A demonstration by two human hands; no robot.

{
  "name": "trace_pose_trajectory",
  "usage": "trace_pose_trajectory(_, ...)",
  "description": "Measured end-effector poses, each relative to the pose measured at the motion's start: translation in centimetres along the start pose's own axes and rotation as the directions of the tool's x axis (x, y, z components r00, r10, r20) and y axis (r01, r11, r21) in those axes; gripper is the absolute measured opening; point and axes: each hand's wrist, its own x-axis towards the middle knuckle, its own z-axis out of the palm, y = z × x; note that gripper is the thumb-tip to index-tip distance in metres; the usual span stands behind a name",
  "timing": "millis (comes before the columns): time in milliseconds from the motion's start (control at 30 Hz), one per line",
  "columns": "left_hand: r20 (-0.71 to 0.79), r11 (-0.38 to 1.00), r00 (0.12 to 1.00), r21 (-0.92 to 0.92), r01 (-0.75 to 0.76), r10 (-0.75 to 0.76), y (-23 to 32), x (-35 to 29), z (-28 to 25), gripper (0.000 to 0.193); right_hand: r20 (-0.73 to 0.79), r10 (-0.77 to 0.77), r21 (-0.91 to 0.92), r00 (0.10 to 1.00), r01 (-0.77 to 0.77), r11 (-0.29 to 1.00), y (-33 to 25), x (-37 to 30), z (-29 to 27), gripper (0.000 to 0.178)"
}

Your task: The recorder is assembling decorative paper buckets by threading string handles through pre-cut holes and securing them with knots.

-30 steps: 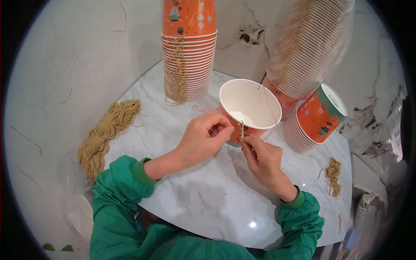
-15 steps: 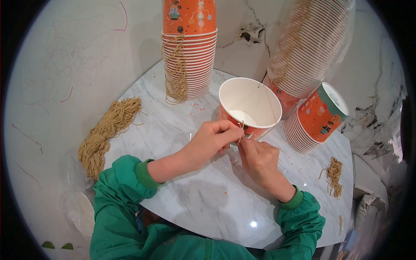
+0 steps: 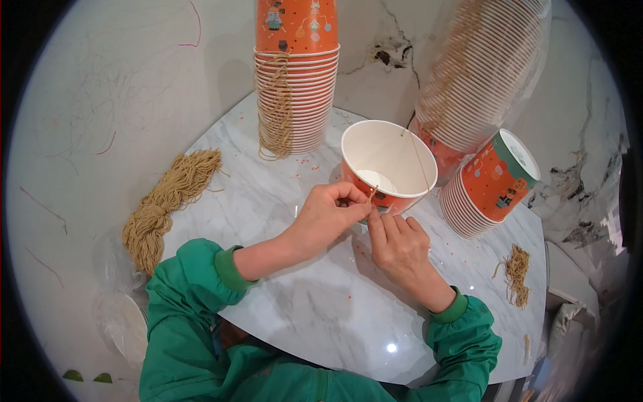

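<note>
A paper bucket [image 3: 365, 153], white inside and orange outside, stands upright on the table in front of me. A thin tan string [image 3: 422, 164] runs from a hole in its far rim over the opening to the near right side. At the near rim my left hand [image 3: 321, 221] pinches a short end of string between thumb and forefinger. My right hand [image 3: 403, 251] has its fingers bunched against the left fingertips, closed on the string there. The fingers partly hide the string and the bucket's near wall.
A tall stack of orange buckets [image 3: 298, 100], draped with string, stands behind. At the right are a shorter inverted stack [image 3: 479, 184] and a plastic-wrapped stack [image 3: 479, 74]. A tan string hank [image 3: 174, 201] lies left, a small string bundle [image 3: 516, 275] right. The marble table [image 3: 315, 301] has a curved front edge.
My right hand's fingers have straightened somewhat and shifted slightly at the near rim. The left hand keeps its pinch, and the bucket stays in place.
</note>
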Motion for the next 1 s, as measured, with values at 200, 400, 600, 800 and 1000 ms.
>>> trace_pose_trajectory(200, -0.015, 0.996, 0.995, -0.009, 0.094, -0.094, 1.5, 0.3, 0.4, 0.009, -0.053, 0.052, 0.143, 0.997, -0.044, 0.989, 0.1, 0.1, -0.2, 0.048)
trace_pose_trajectory(400, -0.012, 0.994, 0.996, -0.075, 0.082, -0.083, 1.8, 0.9, 0.6, 0.009, -0.056, 0.033, 0.145, 0.998, -0.025, 0.989, -0.1, -0.1, -0.5, 0.048)
trace_pose_trajectory(600, -0.027, 0.994, 0.996, -0.080, 0.081, -0.083, 2.8, 1.5, 0.3, 0.009, -0.034, 0.009, 0.157, 0.999, -0.004, 0.988, 0.1, -0.1, -0.9, 0.044)
trace_pose_trajectory(800, -0.056, 0.998, 0.997, -0.047, 0.049, -0.052, 3.7, 1.7, 0.0, 0.013, 0.019, 0.004, 0.088, 1.000, -0.006, 0.996, 0.4, -0.5, -1.5, 0.034)
trace_pose_trajectory(1000, 0.076, 0.984, 0.981, 0.008, 0.177, -0.177, 3.0, 0.2, 0.6, 0.018, -0.002, 0.005, 0.123, 1.000, -0.005, 0.992, 0.2, -0.2, -1.3, 0.033)
